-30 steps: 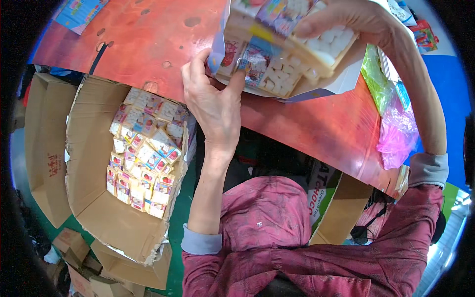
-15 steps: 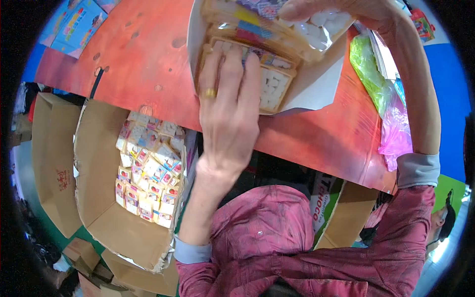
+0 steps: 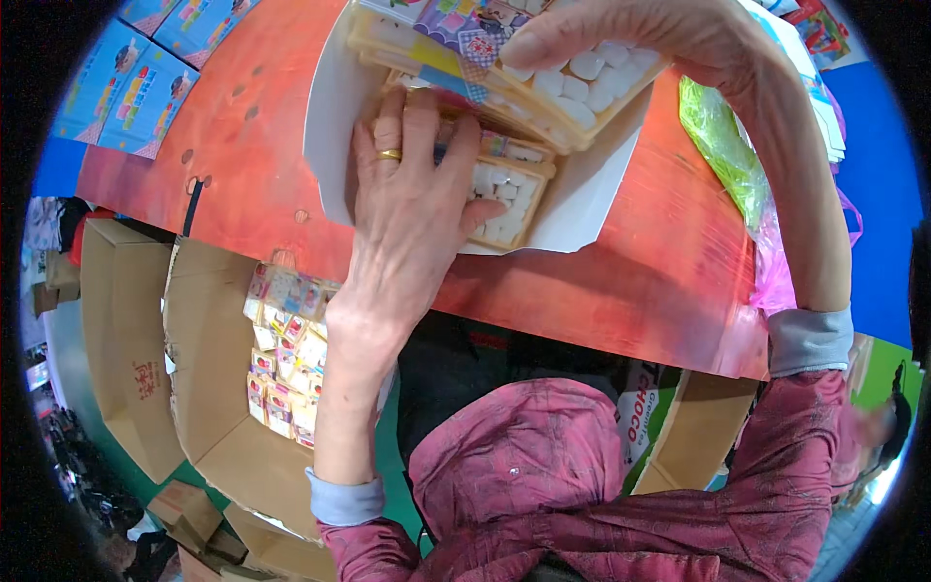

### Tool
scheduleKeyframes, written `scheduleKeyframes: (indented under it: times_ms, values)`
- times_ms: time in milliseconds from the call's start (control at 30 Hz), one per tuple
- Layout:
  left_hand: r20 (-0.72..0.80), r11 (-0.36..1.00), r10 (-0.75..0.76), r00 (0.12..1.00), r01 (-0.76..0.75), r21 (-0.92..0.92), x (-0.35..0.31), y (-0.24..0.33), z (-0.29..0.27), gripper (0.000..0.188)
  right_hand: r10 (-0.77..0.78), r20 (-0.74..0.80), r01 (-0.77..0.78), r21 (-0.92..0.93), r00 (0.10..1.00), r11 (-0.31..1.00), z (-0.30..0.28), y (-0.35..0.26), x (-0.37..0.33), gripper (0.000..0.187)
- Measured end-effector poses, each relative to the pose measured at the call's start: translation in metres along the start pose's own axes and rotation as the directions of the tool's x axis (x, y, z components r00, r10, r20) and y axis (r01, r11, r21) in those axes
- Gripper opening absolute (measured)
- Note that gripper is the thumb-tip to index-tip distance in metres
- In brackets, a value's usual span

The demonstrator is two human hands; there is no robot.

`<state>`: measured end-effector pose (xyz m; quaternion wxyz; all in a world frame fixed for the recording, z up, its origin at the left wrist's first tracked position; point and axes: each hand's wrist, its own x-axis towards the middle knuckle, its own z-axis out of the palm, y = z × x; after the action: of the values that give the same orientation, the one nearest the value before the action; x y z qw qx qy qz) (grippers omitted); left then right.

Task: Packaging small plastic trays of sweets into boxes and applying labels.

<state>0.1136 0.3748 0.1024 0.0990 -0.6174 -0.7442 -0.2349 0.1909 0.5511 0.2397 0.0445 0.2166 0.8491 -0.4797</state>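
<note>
A white box (image 3: 613,189) lies open toward me on the red table, with clear plastic packs of white candy-like pieces in it. My left hand (image 3: 412,184) reaches inside, its fingers curled over the lower pack (image 3: 509,199) and its thumb along the pack's side. Above it, my right hand (image 3: 669,39) comes round from the right and grips an upper pack (image 3: 587,87), tilted in the box's mouth. The right thumb presses on this pack's face; its other fingers are hidden. Colourful printed labels show on the packs.
A large cardboard carton (image 3: 218,388) holding many small packs (image 3: 291,364) stands below the red table (image 3: 242,175) at left. Blue printed boxes (image 3: 145,102) sit at the far left. Green and pink plastic bags (image 3: 722,145) lie at the right, beside a blue surface (image 3: 878,213).
The white box and both packs appear farther left and the view has shifted. My left hand's thumb now shows against the lower pack's side. My right hand keeps its hold.
</note>
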Motion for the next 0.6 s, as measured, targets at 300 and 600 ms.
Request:
scheduleKeyframes:
  times_ms: [300,600]
  values:
    - [0.034,0.992,0.091,0.995,-0.088,-0.096,0.007,-0.012,-0.003,0.047,0.027,-0.029,-0.026,0.034,0.999,0.999,0.007,-0.002,-0.001,0.055]
    - [0.015,0.986,0.14,0.99,-0.138,-0.093,0.009,-0.014,0.011,0.038,-0.001,-0.234,-0.054,-0.227,0.972,0.972,0.018,0.008,0.015,0.059]
